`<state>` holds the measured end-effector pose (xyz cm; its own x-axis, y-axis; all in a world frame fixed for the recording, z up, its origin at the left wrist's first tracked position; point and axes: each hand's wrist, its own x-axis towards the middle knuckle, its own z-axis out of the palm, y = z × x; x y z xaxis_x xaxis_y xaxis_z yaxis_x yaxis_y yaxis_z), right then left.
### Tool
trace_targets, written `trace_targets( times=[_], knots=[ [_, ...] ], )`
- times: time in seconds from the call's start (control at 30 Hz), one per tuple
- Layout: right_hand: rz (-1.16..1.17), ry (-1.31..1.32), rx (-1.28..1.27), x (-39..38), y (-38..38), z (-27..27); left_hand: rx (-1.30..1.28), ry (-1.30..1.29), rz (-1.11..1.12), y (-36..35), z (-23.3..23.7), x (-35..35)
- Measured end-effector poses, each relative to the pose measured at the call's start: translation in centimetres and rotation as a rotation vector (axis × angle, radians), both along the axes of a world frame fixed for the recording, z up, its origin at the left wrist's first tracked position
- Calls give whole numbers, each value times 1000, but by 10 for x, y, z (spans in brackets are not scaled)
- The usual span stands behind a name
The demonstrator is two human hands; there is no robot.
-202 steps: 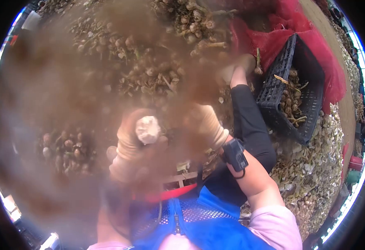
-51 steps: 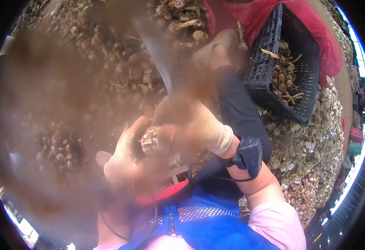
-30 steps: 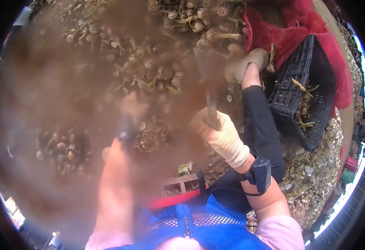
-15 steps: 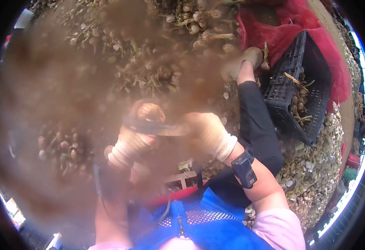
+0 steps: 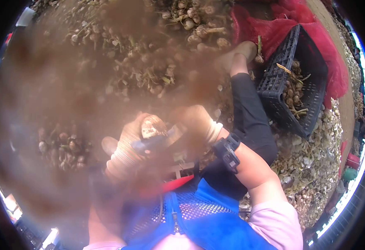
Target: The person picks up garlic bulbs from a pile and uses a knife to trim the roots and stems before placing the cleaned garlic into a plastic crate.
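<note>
My left hand, in a pale knitted glove, is closed around a garlic bulb below the middle of the view. Just right of it, my right hand, gloved too, has its fingers wrapped around a tool with a dark, flat blade. The blade lies against the lower side of the bulb. Brown smears on the lens blur the fingertips and the tool's handle.
Garlic bulbs with stalks cover the ground ahead. A tilted black crate at the right holds some garlic, beside red netting. Loose peelings lie at the right; my leg stretches between.
The bulb shows more of its pale side. My right hand has shifted left and up, and the blade has tilted from level to slanting. The crate appears slightly farther left.
</note>
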<state>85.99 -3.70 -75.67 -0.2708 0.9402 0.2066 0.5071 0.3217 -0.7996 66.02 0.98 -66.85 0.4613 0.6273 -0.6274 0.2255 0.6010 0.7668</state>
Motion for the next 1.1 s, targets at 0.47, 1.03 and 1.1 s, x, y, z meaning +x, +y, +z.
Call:
trace_targets(
  times=[0.47,1.03,1.1],
  knots=[
    [-413,398,-124,10,6,-11,148,-481,199,-1,-10,-25],
    [-415,659,-623,-11,-15,-54,207,-1272,798,53,-7,-81],
    [-462,527,-554,-2,-2,-40,29,-1350,882,80,-21,-139]
  ],
)
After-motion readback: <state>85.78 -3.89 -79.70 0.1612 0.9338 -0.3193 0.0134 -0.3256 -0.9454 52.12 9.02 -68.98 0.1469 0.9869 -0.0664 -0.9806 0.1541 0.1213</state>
